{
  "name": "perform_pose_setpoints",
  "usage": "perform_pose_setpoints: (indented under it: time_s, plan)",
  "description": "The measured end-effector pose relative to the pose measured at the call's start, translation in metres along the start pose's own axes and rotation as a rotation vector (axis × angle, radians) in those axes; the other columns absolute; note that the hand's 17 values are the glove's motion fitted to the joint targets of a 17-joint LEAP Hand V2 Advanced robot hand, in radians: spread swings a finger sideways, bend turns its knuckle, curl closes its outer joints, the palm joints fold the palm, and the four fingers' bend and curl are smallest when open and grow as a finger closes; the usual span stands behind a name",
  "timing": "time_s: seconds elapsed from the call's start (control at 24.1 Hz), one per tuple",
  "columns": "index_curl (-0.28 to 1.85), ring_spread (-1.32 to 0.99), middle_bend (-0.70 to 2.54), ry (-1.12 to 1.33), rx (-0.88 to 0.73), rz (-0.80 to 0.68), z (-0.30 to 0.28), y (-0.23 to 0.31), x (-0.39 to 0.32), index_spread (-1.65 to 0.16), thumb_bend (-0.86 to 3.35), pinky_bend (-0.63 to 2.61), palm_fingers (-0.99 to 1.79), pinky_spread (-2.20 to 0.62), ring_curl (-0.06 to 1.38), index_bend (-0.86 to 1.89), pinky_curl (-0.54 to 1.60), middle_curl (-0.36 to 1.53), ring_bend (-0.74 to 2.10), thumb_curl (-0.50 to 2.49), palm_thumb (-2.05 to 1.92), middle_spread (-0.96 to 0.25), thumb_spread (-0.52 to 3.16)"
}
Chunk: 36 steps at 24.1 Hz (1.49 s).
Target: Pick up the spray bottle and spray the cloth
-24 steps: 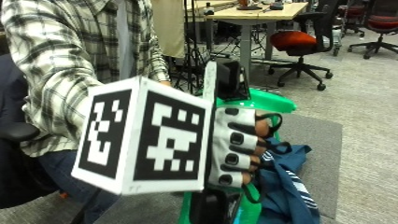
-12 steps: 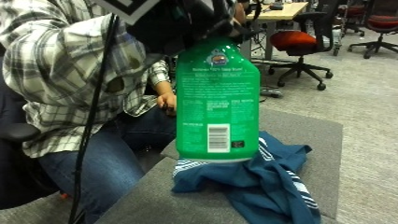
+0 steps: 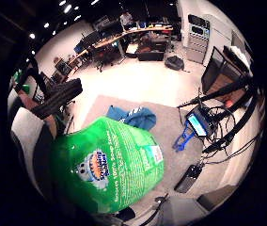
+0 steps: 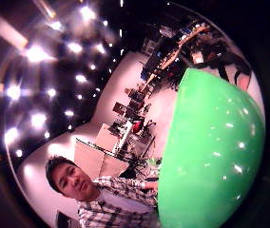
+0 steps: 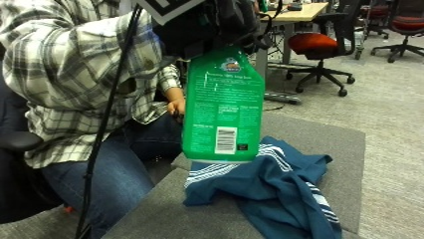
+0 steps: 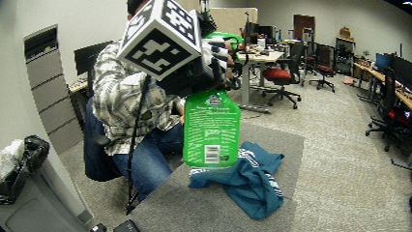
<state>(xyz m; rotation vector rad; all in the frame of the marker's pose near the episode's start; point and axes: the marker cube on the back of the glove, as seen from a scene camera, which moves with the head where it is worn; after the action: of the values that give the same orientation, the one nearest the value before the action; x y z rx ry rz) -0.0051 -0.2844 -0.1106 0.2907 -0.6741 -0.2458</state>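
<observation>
1. Grip [image 5: 212,25]: my gloved right hand is wrapped round the neck of the green spray bottle [image 5: 224,104], holding it upright in the air.
2. Bottle base hangs just above the blue cloth [image 5: 278,191].
3. Cloth lies crumpled on the grey worktop [image 5: 331,144].

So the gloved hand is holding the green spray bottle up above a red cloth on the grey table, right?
Not quite: the cloth is blue with white stripes, not red, as the outside view shows. The gloved right hand does hold the green spray bottle above it on the grey table.
</observation>
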Motion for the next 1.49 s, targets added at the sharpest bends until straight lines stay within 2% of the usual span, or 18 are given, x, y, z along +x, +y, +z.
perform_pose_setpoints:
  time_s: [0.62, 1.2, 1.49]
  plan:
    - [0.61, -0.19, 0.55, 0.107, -0.371, -0.026, 0.072, 0.032, -0.018, -0.19, -0.03, 0.45, 1.31, -0.13, 0.49, 0.32, 0.37, 0.55, 0.61, 0.82, 1.07, -0.12, 0.22]
    - [0.61, -0.18, 0.55, 0.307, -0.893, 0.117, 0.152, 0.097, 0.008, -0.19, -0.03, 0.45, 1.31, -0.14, 0.49, 0.31, 0.37, 0.55, 0.61, 0.83, 1.06, -0.12, 0.22]
    - [0.61, -0.18, 0.55, 0.397, -1.093, 0.176, 0.181, 0.130, 0.021, -0.19, -0.03, 0.45, 1.30, -0.14, 0.49, 0.31, 0.37, 0.55, 0.61, 0.84, 1.06, -0.12, 0.22]
